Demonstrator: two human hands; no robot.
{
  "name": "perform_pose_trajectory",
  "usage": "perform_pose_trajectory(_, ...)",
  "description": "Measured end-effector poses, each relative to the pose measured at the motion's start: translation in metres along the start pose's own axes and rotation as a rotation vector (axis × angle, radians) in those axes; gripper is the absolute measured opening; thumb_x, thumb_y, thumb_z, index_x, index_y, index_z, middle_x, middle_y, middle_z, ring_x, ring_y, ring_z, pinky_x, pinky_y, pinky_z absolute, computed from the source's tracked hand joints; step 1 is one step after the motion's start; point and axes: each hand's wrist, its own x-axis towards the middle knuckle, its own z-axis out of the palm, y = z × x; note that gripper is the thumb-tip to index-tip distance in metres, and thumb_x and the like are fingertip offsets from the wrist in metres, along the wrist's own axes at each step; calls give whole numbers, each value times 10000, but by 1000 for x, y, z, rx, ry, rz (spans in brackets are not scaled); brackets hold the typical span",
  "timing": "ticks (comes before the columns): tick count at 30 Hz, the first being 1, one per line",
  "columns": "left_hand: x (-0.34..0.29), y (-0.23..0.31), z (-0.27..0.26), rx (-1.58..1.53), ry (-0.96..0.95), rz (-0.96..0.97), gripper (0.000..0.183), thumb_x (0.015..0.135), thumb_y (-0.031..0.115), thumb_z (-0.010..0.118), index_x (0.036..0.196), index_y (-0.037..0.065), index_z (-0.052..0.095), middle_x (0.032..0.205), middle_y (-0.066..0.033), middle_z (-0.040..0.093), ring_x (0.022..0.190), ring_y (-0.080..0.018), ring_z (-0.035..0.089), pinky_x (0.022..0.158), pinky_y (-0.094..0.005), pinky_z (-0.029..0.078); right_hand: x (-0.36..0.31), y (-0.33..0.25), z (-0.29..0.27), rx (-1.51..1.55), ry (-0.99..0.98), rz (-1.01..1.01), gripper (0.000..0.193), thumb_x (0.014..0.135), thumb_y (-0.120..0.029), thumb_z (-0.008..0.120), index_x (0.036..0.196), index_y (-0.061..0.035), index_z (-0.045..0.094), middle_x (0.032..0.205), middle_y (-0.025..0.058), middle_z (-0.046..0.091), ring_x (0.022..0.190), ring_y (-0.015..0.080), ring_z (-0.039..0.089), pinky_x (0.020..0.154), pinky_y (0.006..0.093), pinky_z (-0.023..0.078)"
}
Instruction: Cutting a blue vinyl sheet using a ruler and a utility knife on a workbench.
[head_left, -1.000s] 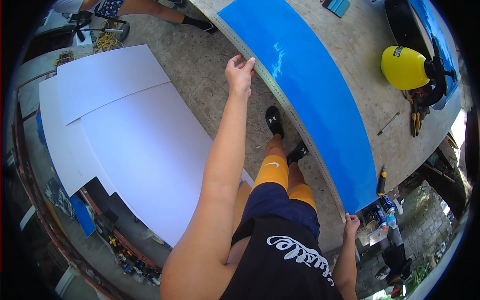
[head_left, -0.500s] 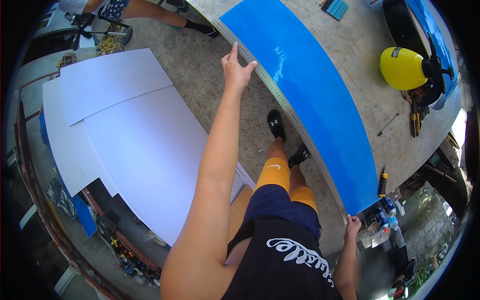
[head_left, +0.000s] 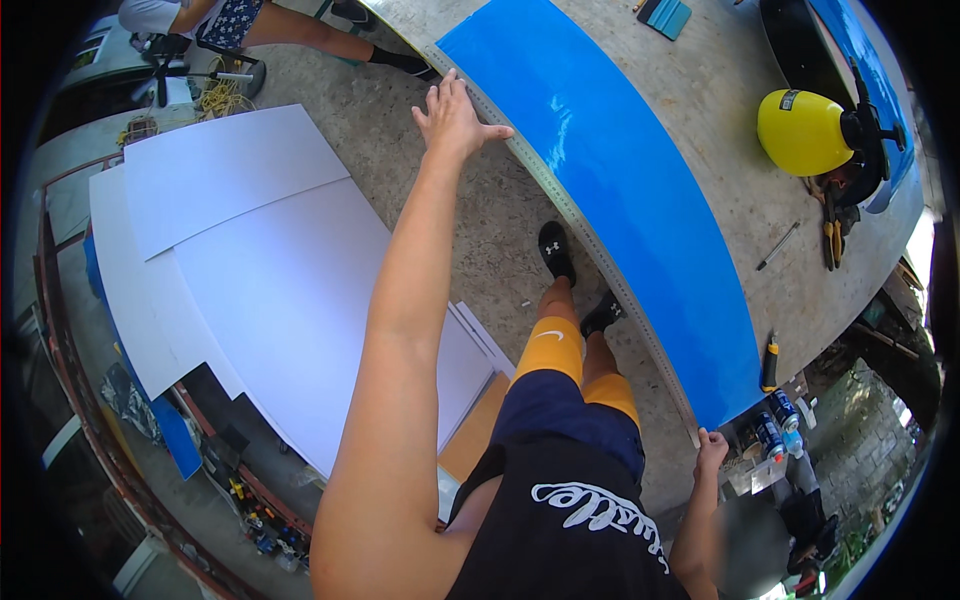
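A long strip of glossy blue sheet [head_left: 630, 200] lies on the grey worktable [head_left: 700, 95], bending across the fisheye picture. Along its near edge runs a long metal ruler [head_left: 573, 213]. My left hand [head_left: 452, 122] is at the ruler's far part with fingers spread, its thumb reaching to the ruler and the other fingertips close to its edge. At the near end, my right hand [head_left: 711, 452] pinches the ruler's tip between thumb and fingers, beside the blue sheet's corner.
A yellow pump sprayer [head_left: 803, 132], pliers [head_left: 833, 230], a pen [head_left: 778, 247] and a cutter knife [head_left: 769, 362] lie right of the sheet; a teal squeegee [head_left: 664, 17] is farther back. White panels [head_left: 270, 270] stand at left. Another person's leg [head_left: 310, 35] shows at the top left.
My left hand has shifted slightly left, its fingers now spreading wider, with the thumb still at the ruler. My right hand keeps its pinch on the ruler's near end.
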Motion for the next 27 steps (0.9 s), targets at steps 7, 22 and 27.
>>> perform_pose_trajectory(7, 4, 0, -5, 16, -25, 21, 1312, 514, 578, 962, 1532, 4, 367, 1661, -81, 308, 1477, -323, 367, 1184, -644, 264, 2, 4, 1, 14, -3, -6, 240, 846, -114, 832, 779, -20, 621, 691, -35, 504, 646, 100, 434, 583, 299, 359)
perform_pose_trajectory(22, 9, 2, -14, 52, -97, -27, 1215, 621, 576, 927, 1568, 74, 355, 1664, -66, 288, 1466, -320, 397, 1129, -615, 345, -3, -1, 4, -2, 23, 20, 233, 843, -123, 840, 798, -23, 634, 713, -23, 535, 662, 107, 460, 602, 300, 383)
perform_pose_trajectory(27, 11, 4, -13, 74, -97, -23, 1220, 628, 562, 928, 1576, 79, 332, 1652, -57, 309, 1438, -303, 433, 1135, -623, 340, 0, 3, 2, -8, -13, 22, 252, 847, -151, 845, 791, -26, 634, 710, -27, 535, 657, 101, 459, 595, 299, 381)
